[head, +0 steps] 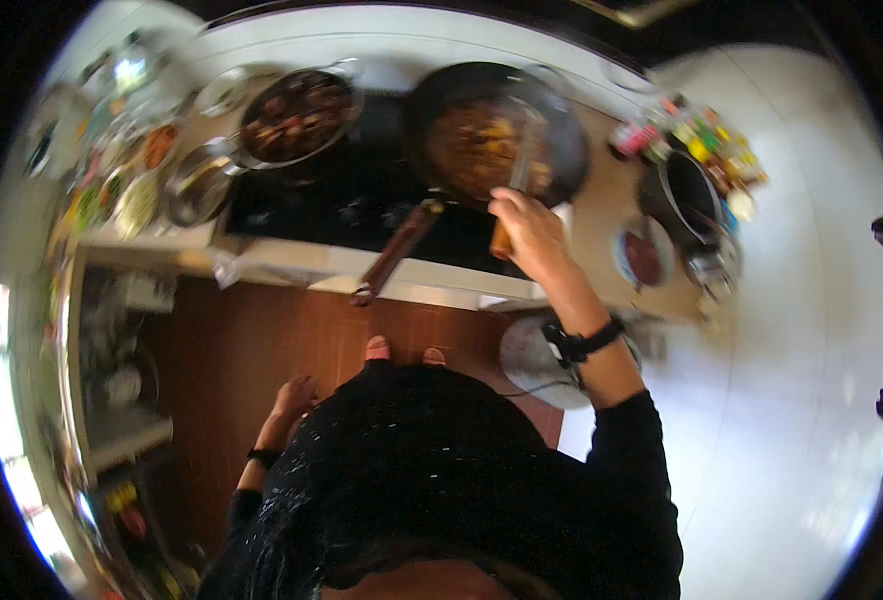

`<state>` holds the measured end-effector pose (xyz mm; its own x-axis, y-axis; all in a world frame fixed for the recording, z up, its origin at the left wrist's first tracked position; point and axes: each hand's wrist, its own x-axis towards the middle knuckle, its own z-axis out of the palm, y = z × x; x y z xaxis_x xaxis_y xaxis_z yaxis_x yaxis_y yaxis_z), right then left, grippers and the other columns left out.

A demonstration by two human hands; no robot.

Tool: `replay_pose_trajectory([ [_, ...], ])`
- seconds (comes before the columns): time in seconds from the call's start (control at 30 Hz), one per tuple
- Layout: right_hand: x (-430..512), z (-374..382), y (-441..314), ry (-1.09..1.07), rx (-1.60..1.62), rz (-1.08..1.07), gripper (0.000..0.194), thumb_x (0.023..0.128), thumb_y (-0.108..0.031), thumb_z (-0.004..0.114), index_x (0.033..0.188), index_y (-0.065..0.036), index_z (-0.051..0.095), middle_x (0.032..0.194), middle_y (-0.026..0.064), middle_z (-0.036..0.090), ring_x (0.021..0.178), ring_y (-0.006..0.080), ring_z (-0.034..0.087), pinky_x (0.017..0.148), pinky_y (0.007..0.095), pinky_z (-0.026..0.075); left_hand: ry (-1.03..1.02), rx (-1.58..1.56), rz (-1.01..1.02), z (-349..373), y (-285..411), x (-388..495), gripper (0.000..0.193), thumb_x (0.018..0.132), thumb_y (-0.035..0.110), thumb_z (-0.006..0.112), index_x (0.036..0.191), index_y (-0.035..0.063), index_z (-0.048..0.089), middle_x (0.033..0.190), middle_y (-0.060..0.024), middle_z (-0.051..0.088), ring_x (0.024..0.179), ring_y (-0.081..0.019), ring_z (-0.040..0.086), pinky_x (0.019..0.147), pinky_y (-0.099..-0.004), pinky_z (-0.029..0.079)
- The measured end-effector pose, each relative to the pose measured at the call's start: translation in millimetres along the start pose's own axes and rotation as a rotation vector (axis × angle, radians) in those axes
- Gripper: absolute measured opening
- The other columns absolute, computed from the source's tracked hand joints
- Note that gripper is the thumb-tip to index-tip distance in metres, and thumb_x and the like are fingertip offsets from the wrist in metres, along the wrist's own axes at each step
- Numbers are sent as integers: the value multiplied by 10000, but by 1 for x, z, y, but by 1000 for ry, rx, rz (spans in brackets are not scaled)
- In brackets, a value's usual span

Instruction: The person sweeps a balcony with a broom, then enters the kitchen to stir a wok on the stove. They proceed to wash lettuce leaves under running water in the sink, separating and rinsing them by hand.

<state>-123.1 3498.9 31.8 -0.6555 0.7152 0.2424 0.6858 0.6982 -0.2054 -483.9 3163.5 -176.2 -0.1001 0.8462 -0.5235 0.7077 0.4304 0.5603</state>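
My right hand (535, 232) grips the wooden handle of a metal spatula (522, 165). The spatula's far end reaches into a dark wok (572, 176), among brown food with yellow pieces (495, 139). From the wok's near side a brown handle (396, 255) sticks out past the counter edge, untouched by either hand. Low beside my body, over the floor, hangs my left hand (295, 397); it is apart from the counter, and its fingers are too blurred to read. Wok and spatula are both over the black cooktop (314, 202).
A pot (259, 160) of dark, chunky food stands left of the wok, near a glass lid (195, 187) and several dishes of ingredients. At right are a bowl (666, 255) with red contents, a dark pot (659, 195) and several bottles (704, 142). A grey bin (527, 356) stands below.
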Motion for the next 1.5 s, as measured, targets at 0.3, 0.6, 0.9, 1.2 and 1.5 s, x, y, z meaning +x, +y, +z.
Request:
replay_pose_trajectory([
  [0.3,-88,29,22,105,347,410,390,772,32,525,1156,-36,512,1083,161,574,814,214,601,696,309,501,-133,-625,-380,98,-31,-89,282,848,231,592,1092,91,609,983,-104,659,918,-160,612,763,-348,505],
  [0.6,-205,131,-34,-1011,546,422,324,817,-237,530,1064,-32,572,1034,213,601,986,367,570,834,418,445,-303,-554,-408,138,-12,-145,284,840,185,583,1115,116,604,907,-95,663,820,-174,637,685,-330,543],
  [0.9,-165,144,-65,-939,470,176,327,752,-149,614,1058,-37,589,1026,180,624,967,292,601,840,363,470,-81,-815,-579,131,2,-207,307,798,147,581,1102,124,611,858,-117,671,737,-208,658,628,-358,548],
  [1.2,-144,142,-143,-857,258,105,327,772,-163,587,1075,-42,576,1001,175,630,938,311,602,831,386,472,4,-650,-425,133,-81,-224,263,748,176,599,983,64,638,852,-134,666,786,-261,650,675,-367,506],
  [1.5,-117,208,-360,-1218,448,-268,325,805,-160,551,1110,-49,555,1025,190,611,982,330,581,830,399,464,334,-841,-684,154,-222,-319,192,771,169,602,897,37,662,762,-129,668,708,-216,649,637,-347,506],
])
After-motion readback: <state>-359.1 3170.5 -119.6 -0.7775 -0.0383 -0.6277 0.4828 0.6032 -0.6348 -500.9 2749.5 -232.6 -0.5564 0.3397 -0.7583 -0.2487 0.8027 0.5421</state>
